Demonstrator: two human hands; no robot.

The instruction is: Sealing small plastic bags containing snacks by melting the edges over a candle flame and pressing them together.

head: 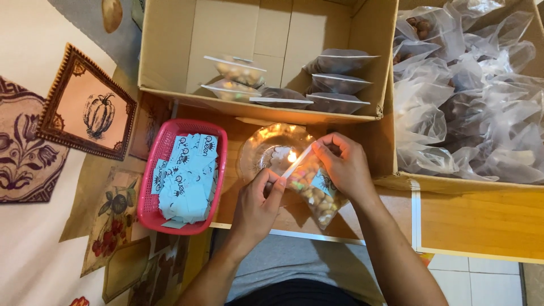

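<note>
A small clear bag of nuts with a pale blue label inside hangs between my two hands. My left hand pinches the near end of the bag's folded top edge. My right hand pinches the far end of that edge. The folded edge sits right over a small flame burning in a shallow glass dish on the low wooden table.
A pink plastic basket of pale blue labels stands at left. Behind it, an open cardboard box holds several sealed bags of nuts. A second box at right is full of unsealed clear bags. A patterned cloth covers the floor at left.
</note>
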